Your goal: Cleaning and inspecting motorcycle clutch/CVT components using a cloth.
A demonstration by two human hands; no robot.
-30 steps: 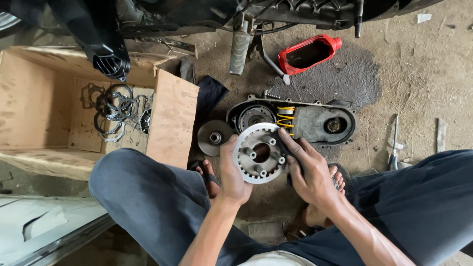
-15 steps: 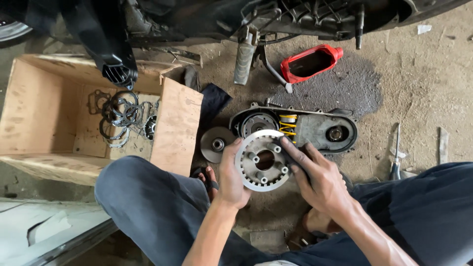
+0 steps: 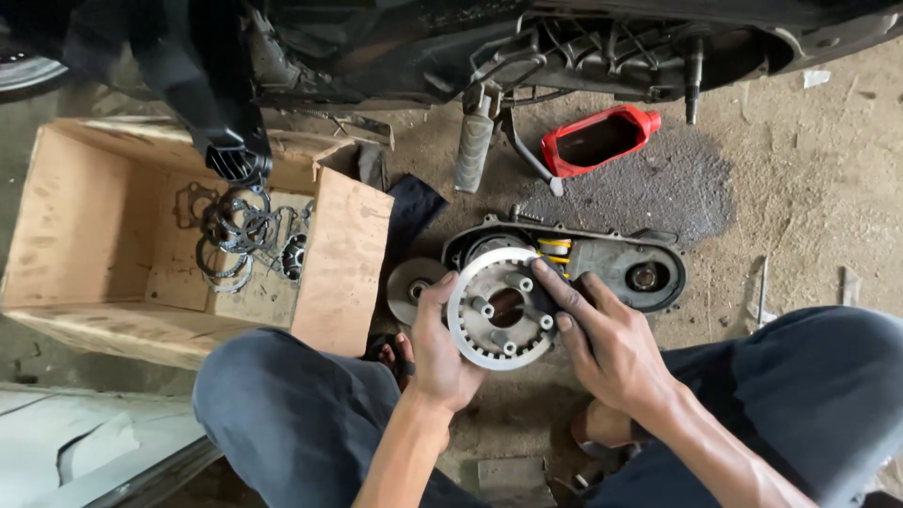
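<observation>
**Kid:** Dirty ground (image 3: 809, 188) is all around, with a dark wet patch (image 3: 658, 188) on it. What is that round thing?

**Helper:** That is a round metal wheel part (image 3: 499, 309) with little pegs and a hole in the middle. It is up off the ground, between the person's knees.

**Kid:** Who holds it?

**Helper:** The left hand (image 3: 435, 353) is curled around its left edge, thumb on the rim. The right hand (image 3: 607, 343) has its fingers spread out flat on the right side of the part, pressing on it.

**Kid:** What is behind it?

**Helper:** A dark engine cover (image 3: 621, 268) lies on the ground, with a yellow spring (image 3: 555, 249) in it. A small grey disc (image 3: 411, 287) lies just beside the left hand.

**Kid:** And the box?

**Helper:** A cardboard box (image 3: 94, 235) sits on the left, with metal rings (image 3: 230, 240) inside. A red tray (image 3: 597, 139) lies farther back, under the motorbike (image 3: 423, 47).
</observation>
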